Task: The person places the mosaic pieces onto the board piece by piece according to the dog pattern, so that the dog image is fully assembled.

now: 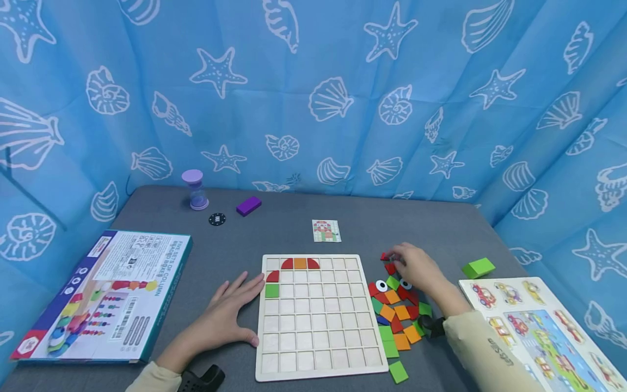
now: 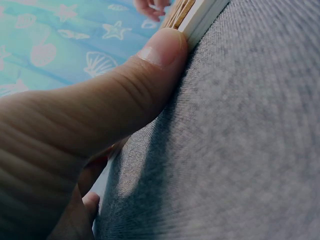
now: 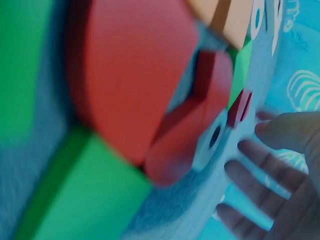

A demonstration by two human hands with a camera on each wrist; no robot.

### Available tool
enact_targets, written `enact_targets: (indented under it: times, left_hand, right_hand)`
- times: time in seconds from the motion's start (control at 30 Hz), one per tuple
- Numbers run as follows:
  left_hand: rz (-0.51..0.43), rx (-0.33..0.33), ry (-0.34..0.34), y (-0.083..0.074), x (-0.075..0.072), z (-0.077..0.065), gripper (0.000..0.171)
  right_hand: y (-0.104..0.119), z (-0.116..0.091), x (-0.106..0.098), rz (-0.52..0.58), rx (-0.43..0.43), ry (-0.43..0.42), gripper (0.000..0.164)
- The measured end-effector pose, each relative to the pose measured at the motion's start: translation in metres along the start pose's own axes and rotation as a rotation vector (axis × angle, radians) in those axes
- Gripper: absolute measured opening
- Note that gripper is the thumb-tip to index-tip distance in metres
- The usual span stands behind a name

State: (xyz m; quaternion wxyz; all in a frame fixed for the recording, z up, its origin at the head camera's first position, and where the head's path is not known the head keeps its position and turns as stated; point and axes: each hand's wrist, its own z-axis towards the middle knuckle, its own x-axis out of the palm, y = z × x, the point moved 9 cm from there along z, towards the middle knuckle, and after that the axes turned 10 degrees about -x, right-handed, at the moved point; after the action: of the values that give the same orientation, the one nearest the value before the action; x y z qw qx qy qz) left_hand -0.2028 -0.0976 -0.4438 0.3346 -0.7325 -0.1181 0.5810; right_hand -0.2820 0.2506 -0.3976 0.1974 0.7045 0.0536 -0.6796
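Observation:
My left hand point(image 1: 227, 316) lies spread beside the wooden grid board point(image 1: 323, 375), fingertips at its left edge. Its thumb point(image 2: 165, 47) presses against the board's side. In the top row sit two red rounded pieces point(image 1: 287, 264) with an orange square point(image 1: 300, 263) between them; lower left are another red rounded piece point(image 1: 272, 276) and a green square point(image 1: 271, 291). Right of the board, my right hand point(image 1: 416, 267) pinches a small red piece point(image 1: 384, 256) between thumb and index finger, its other fingers spread. Below it lies a pile of coloured pieces, including orange squares point(image 1: 401, 312).
A pattern card point(image 1: 326, 231) lies behind the board. At left are a toy box point(image 1: 142, 272), an hourglass point(image 1: 196, 190), a black disc point(image 1: 217, 219) and a purple block point(image 1: 249, 206). At right are a green block point(image 1: 479, 268) and a vehicle puzzle point(image 1: 543, 332).

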Motion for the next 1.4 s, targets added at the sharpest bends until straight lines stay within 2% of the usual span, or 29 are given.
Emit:
enact_targets:
  times: [0.17, 0.43, 0.7, 1.0, 1.4]
  left_hand:
    - [-0.001, -0.005, 0.006, 0.0, -0.001, 0.0, 0.114]
    - [-0.004, 0.004, -0.003, 0.0, -0.001, -0.001, 0.114]
    - [-0.005, 0.007, 0.009, 0.0, 0.0, 0.0, 0.113]
    - [-0.008, 0.013, 0.004, -0.001, -0.001, -0.001, 0.113]
    - [-0.01, 0.01, 0.005, 0.001, 0.0, -0.001, 0.113]
  right_hand:
    - [-0.003, -0.001, 0.002, 0.028, 0.117, 0.016, 0.027]
    - [-0.001, -0.002, 0.003, 0.028, 0.189, -0.011, 0.026]
    - [-0.01, -0.005, 0.004, 0.053, 0.268, 0.026, 0.028]
    - [-0.011, -0.008, 0.004, 0.059, 0.303, 0.083, 0.035]
    - [-0.011, -0.006, 0.008, 0.034, 0.297, 0.038, 0.027]
